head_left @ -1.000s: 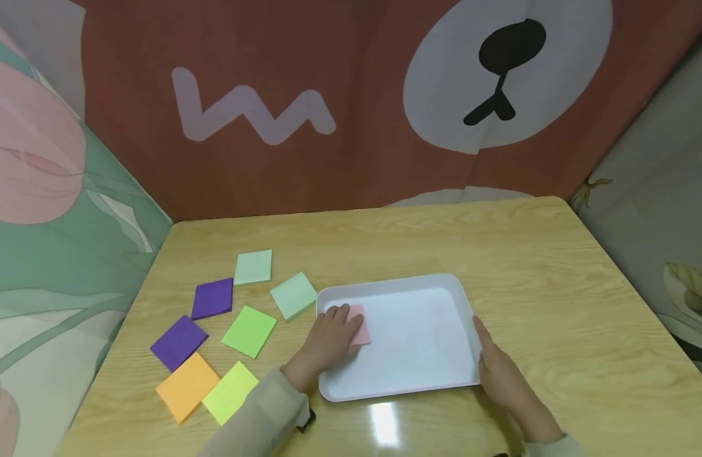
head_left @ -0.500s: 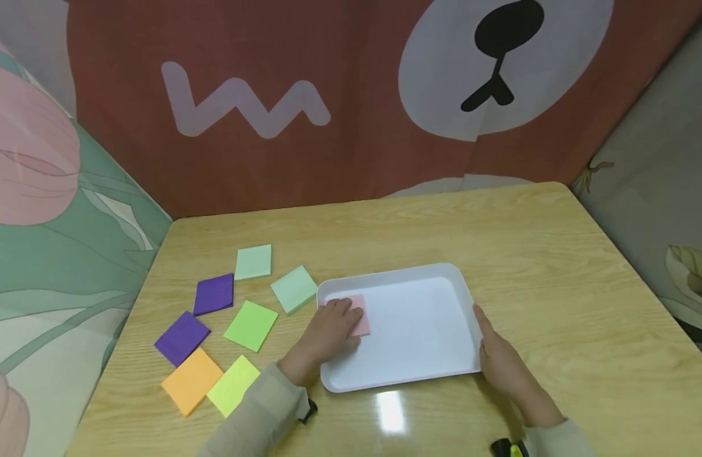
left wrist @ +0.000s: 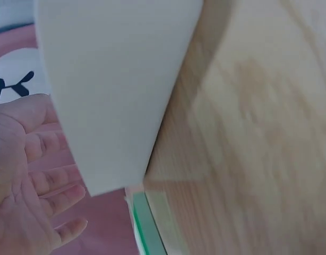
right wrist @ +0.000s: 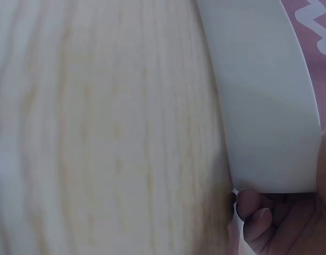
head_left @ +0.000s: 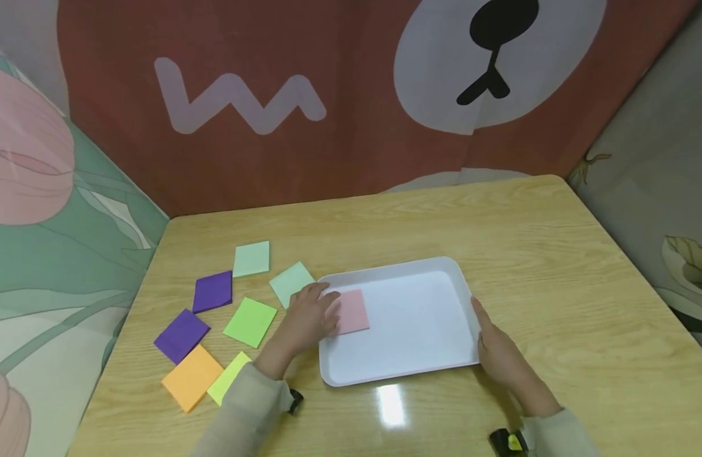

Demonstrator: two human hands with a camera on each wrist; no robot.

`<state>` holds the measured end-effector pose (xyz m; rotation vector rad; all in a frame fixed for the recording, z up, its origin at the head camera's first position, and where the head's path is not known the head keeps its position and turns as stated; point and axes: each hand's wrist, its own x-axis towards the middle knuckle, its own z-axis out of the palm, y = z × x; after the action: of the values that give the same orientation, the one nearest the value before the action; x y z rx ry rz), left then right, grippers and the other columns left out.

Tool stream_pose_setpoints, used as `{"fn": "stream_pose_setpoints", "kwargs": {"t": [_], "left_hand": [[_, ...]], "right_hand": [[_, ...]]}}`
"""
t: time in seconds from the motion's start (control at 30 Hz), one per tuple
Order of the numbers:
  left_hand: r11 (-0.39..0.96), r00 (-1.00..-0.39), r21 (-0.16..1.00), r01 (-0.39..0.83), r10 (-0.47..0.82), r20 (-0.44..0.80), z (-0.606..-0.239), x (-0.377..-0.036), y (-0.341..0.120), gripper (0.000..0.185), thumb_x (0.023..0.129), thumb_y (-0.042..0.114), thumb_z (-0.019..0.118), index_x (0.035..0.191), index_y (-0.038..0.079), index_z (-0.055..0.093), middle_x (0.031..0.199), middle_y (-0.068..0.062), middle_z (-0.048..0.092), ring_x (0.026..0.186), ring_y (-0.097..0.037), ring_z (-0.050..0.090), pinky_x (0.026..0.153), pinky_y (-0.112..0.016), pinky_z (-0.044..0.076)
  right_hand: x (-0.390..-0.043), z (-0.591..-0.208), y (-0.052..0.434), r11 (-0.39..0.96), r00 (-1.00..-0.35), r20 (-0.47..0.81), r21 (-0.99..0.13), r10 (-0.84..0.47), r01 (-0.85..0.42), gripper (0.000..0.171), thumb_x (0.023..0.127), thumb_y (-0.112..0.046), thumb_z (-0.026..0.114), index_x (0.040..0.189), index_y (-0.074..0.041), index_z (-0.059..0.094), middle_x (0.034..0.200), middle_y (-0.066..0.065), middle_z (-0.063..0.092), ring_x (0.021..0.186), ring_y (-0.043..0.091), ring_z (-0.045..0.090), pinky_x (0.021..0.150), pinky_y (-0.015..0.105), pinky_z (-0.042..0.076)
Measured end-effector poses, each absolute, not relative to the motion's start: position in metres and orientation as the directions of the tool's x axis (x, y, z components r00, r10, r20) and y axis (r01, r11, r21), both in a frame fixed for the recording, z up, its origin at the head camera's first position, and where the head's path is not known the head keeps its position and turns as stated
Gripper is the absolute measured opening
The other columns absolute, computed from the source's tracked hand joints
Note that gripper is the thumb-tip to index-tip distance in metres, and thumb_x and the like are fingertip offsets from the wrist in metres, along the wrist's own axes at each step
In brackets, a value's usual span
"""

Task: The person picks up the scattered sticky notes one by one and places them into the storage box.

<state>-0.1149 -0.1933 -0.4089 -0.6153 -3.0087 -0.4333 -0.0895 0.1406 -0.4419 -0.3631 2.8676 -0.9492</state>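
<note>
A white tray (head_left: 442, 270) lies on the wooden table (head_left: 528, 254). A pink note (head_left: 351, 311) lies flat in its left part. My left hand (head_left: 319, 303) hovers over the tray's left rim with relaxed fingers, touching the note's left edge at most; in the left wrist view its fingers (left wrist: 46, 180) are spread beside the tray wall (left wrist: 115, 79). My right hand (head_left: 488, 343) holds the tray's right rim, thumb along the edge. The right wrist view shows a curled fingertip (right wrist: 253, 215) at the tray wall (right wrist: 258, 106).
Left of the tray lie several paper notes: two pale green (head_left: 251, 258) (head_left: 292, 282), two purple (head_left: 212, 291) (head_left: 181, 336), a green (head_left: 251, 321), an orange (head_left: 192, 377) and a yellow-green (head_left: 228, 377). Cloth walls close in the table's back and sides.
My left hand has drawn back leftward off the pink note, which now lies uncovered in the tray. The right hand has stayed at the tray's right rim.
</note>
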Motion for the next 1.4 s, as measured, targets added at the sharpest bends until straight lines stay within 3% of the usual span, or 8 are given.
{"fn": "stream_pose_setpoints", "kwargs": {"t": [0.4,0.63,0.97,1.4], "left_hand": [[0.899,-0.965,0.352,0.26,0.254,0.064,-0.408,-0.112,-0.213,0.044,0.079,0.024,0.06,0.118,0.007,0.051,0.123,-0.017,0.043,0.112,-0.034,0.036,0.085,-0.051,0.027],[0.894,-0.97,0.376,0.243,0.231,0.076,-0.405,-0.116,-0.223,0.047,0.08,0.023,0.059,0.121,0.005,0.047,0.123,-0.017,0.043,0.112,-0.034,0.037,0.084,-0.051,0.028],[0.898,-0.991,0.421,0.13,0.126,0.036,-0.395,-0.124,-0.24,0.053,0.08,0.021,0.058,0.127,0.004,0.04,0.126,-0.02,0.04,0.113,-0.037,0.035,0.085,-0.055,0.024],[0.896,-0.988,0.418,0.146,0.156,0.01,-0.407,-0.131,-0.24,0.053,0.079,0.022,0.06,0.125,0.003,0.041,0.123,-0.022,0.04,0.111,-0.039,0.035,0.083,-0.055,0.025]], "right_hand": [[-0.086,-0.442,0.143,0.78,-0.969,-0.048,-0.602,-0.244,-0.167,0.053,0.086,0.007,0.029,0.134,0.006,0.009,0.116,0.04,0.035,0.1,0.048,0.043,0.079,0.052,0.036],[-0.087,-0.441,0.141,0.78,-0.968,-0.051,-0.603,-0.244,-0.165,0.053,0.086,0.008,0.028,0.134,0.006,0.008,0.118,0.039,0.034,0.102,0.047,0.041,0.08,0.052,0.035],[-0.087,-0.439,0.14,0.785,-0.97,-0.031,-0.593,-0.243,-0.178,0.053,0.085,0.009,0.03,0.134,0.006,0.01,0.115,0.04,0.037,0.095,0.045,0.047,0.076,0.05,0.038],[-0.089,-0.441,0.14,0.774,-0.968,-0.048,-0.61,-0.247,-0.167,0.053,0.086,0.008,0.027,0.135,0.005,0.006,0.12,0.038,0.032,0.102,0.046,0.042,0.08,0.051,0.036]]}}
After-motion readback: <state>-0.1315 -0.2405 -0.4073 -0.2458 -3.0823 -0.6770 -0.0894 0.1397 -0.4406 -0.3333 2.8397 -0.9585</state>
